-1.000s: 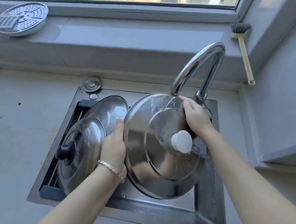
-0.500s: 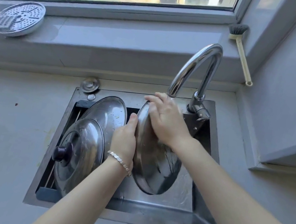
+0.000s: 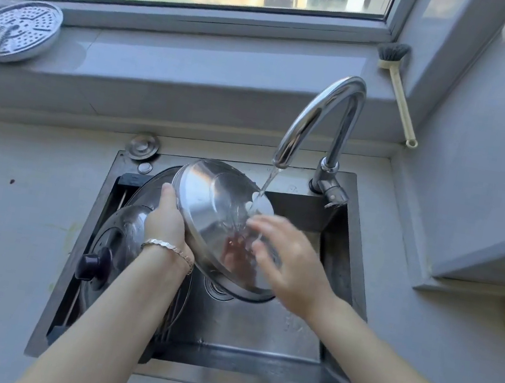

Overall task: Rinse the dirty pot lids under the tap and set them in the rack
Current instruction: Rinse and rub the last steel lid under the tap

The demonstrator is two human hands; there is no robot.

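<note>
A round, domed stainless-steel pot lid [image 3: 214, 215] is held tilted over the dark steel sink [image 3: 254, 340], its hollow underside turned up and to the right under the thin stream from the curved chrome tap [image 3: 319, 116]. Its left rim is clasped by the left hand [image 3: 166, 224], thumb on the inner face and fingers hidden behind. The right hand [image 3: 289, 263] is spread flat and blurred against the wet inner surface; nothing is gripped by it, and a rubbing stroke is judged to be under way.

The lid is judged stiff, thin and fairly light, but slick while water runs over it. A firm hold is best taken on the rolled rim, or on the knob, which is hidden on the back face here. Dropped against the steel basin, it would probably dent or clatter rather than break.

Three lids can be counted: the one being rinsed, and two resting on edge at the left of the sink, where the dark rack [image 3: 133, 180] is partly seen. Of these, a steel lid with a black knob [image 3: 116, 246] stands nearer and a plain steel lid [image 3: 153, 190] farther, mostly covered. One tap, one perforated steel steamer plate [image 3: 15, 28] on the far-left sill and one cream-handled brush [image 3: 399, 92] at the far right are present.
</note>
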